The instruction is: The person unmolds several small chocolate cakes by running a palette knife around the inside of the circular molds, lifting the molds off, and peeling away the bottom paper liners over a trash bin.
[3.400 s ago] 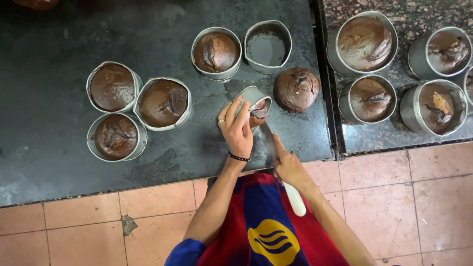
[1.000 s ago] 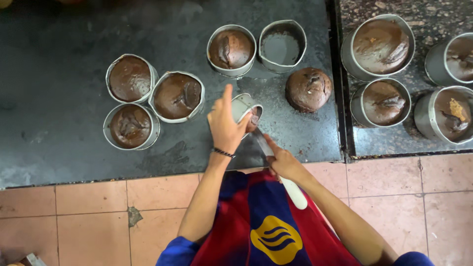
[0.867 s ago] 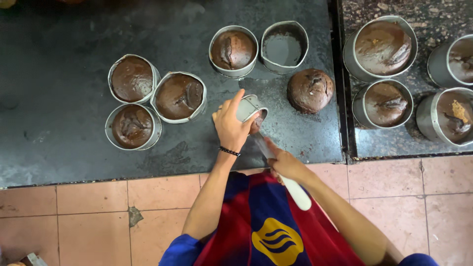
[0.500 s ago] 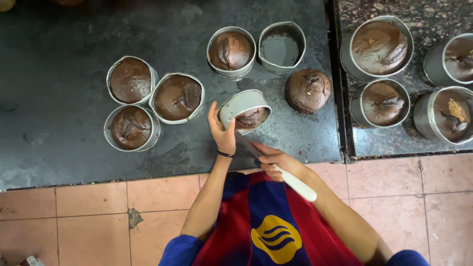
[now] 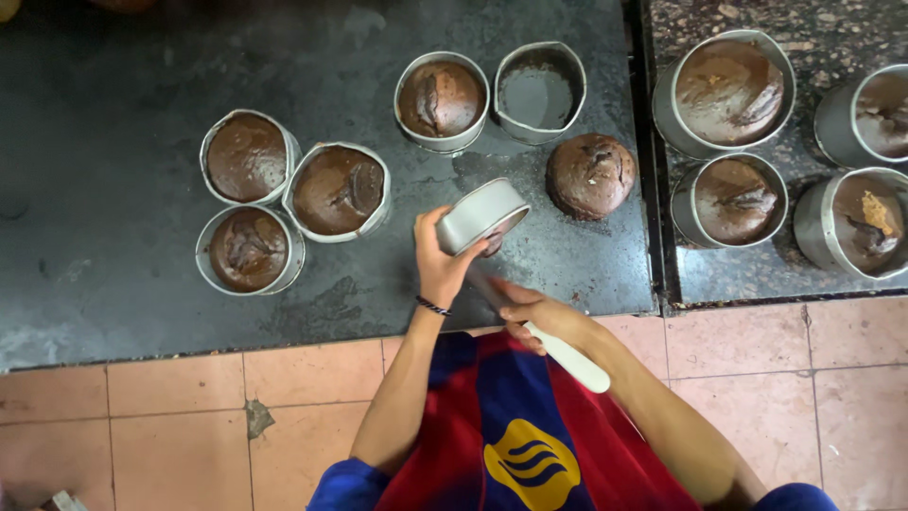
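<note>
- My left hand [image 5: 440, 260]: wrapped around the wall of a small round grey metal cake tin [image 5: 478, 216], tipped on its side just above the dark stone bench [image 5: 113, 274] so its open mouth faces my other hand and the rim is within reach.
- My right hand [image 5: 534, 317]: closed around the white handle of a knife [image 5: 567, 358]; the blade runs up toward the tin's mouth, its tip hidden behind the tin, placed as if to work round the inside wall.
- Bare round chocolate cake [image 5: 591, 175]: out of its tin, resting dome-up on the bench just to the right of the tilted tin.
- Empty round metal tin [image 5: 539, 90]: upright behind the bare cake, with dark residue on its base.
- Filled tin with chocolate cake [image 5: 441, 99]: upright, touching or nearly touching the empty one on its left.
- Cluster of three filled tins [image 5: 284, 199]: standing close together on the left, well apart from my hands.
- Speckled stone counter [image 5: 832, 28]: to the right, carrying five more filled tins, one larger tin [image 5: 728, 90] at the back.
- Pinkish tiled floor [image 5: 142, 426]: below the bench edge, where I stand in a red and blue shirt.
</note>
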